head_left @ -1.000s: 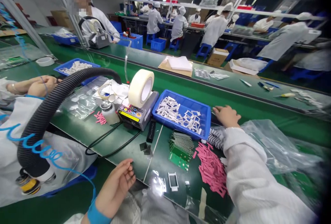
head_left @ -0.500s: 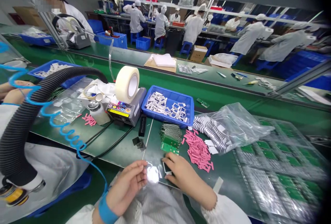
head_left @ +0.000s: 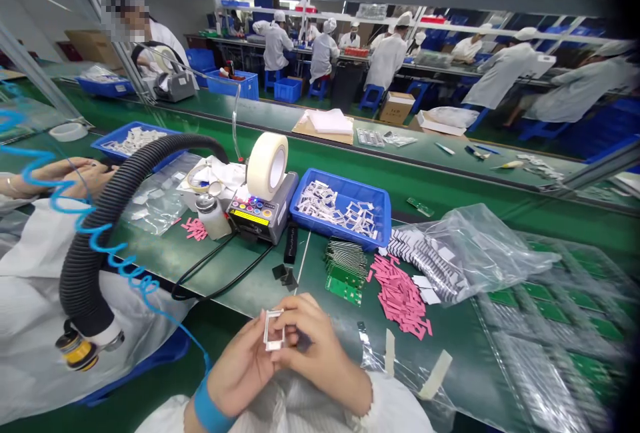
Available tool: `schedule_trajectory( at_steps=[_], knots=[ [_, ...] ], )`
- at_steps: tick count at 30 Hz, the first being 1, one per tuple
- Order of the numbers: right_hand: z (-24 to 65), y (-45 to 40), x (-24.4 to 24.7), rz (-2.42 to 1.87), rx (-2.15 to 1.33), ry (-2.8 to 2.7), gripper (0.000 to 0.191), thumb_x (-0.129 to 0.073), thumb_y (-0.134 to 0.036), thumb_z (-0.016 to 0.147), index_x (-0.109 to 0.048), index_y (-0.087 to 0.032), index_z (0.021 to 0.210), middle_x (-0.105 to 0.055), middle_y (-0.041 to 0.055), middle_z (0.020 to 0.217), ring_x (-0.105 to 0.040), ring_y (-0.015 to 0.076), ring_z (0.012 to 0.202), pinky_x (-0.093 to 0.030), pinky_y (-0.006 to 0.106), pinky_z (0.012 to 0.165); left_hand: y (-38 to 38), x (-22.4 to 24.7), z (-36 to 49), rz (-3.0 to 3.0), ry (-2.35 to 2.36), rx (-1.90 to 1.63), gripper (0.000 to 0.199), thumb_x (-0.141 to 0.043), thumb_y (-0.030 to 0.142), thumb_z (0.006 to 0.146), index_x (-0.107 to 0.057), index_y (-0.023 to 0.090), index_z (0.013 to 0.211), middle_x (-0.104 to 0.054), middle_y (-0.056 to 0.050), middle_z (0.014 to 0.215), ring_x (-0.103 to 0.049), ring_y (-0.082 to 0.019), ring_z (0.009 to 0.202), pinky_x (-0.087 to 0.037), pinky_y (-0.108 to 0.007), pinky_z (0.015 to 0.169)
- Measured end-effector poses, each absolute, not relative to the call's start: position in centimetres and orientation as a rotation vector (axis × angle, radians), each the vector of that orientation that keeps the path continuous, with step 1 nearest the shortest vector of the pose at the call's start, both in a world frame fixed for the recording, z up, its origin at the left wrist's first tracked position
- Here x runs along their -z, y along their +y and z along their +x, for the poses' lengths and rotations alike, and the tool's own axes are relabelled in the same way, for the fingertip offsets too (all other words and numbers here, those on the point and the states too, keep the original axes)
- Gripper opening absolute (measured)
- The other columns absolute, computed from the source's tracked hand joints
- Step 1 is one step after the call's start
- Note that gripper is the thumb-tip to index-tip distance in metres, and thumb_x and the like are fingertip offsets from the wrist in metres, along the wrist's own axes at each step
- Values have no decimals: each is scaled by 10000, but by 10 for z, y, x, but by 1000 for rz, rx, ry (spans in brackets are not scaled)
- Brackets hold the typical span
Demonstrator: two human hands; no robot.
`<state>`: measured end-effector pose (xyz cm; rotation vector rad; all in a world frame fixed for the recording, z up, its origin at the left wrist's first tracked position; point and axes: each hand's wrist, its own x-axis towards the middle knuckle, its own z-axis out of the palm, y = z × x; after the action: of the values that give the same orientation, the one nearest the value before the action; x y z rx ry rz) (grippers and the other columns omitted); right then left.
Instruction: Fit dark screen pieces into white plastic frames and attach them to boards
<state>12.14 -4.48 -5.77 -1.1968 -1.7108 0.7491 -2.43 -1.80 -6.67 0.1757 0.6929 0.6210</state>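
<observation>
A small white rectangular plastic frame (head_left: 273, 346) is held up in front of my body, between both hands. My left hand (head_left: 243, 368), a blue band around its wrist, has its thumb and fingers closed at the frame's left side. With thumb and fingertips, my right hand (head_left: 316, 338) grips the frame's right side. Some fingertips are hidden behind the frame and the other hand. Beyond the hands lie dark square pieces (head_left: 285, 276) and a row of green circuit boards (head_left: 344, 286). To their right is a pile of pink strips (head_left: 400, 296).
A blue bin (head_left: 385, 210) holds more white frames. Left of it stand a tape dispenser (head_left: 255, 216) and a bottle (head_left: 213, 218). A black hose (head_left: 75, 246) arches at left beside a co-worker's hands (head_left: 75, 176). Clear film (head_left: 373, 356) and trays of boards (head_left: 530, 360) lie right.
The white frame has gone from the table into both hands, raised and moved left. My left hand no longer shows the shiny clear piece. The view has shifted slightly left.
</observation>
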Motion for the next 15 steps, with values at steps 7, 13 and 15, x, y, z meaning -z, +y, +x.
schedule_trajectory(
  at_steps=[7, 13, 15],
  knots=[
    [116, 17, 59, -2050, -528, -2162, 400, -511, -207, 902, -487, -141, 1296, -697, 133, 888, -675, 217, 805, -501, 311, 686, -6, 80, -69, 188, 965, -762, 150, -679, 257, 771, -619, 128, 723, -722, -84, 820, -686, -163, 695, -566, -265, 651],
    [110, 49, 73, -2168, -476, -2258, 156, -510, -166, 898, -648, -117, 953, -671, 61, 754, -653, 179, 701, -501, 313, 644, -9, 97, -104, 156, 1055, -851, 103, -605, 159, 818, -640, 105, 737, -727, -135, 892, -677, -235, 950, -558, -301, 844],
    [112, 48, 67, -2120, -464, -2263, 185, -482, -163, 906, -661, -119, 880, -657, 87, 773, -641, 184, 701, -478, 297, 630, -10, 105, -123, 130, 1068, -917, 97, -571, 135, 834, -645, 95, 786, -718, -158, 950, -640, -275, 1040, -536, -366, 913]
  ],
)
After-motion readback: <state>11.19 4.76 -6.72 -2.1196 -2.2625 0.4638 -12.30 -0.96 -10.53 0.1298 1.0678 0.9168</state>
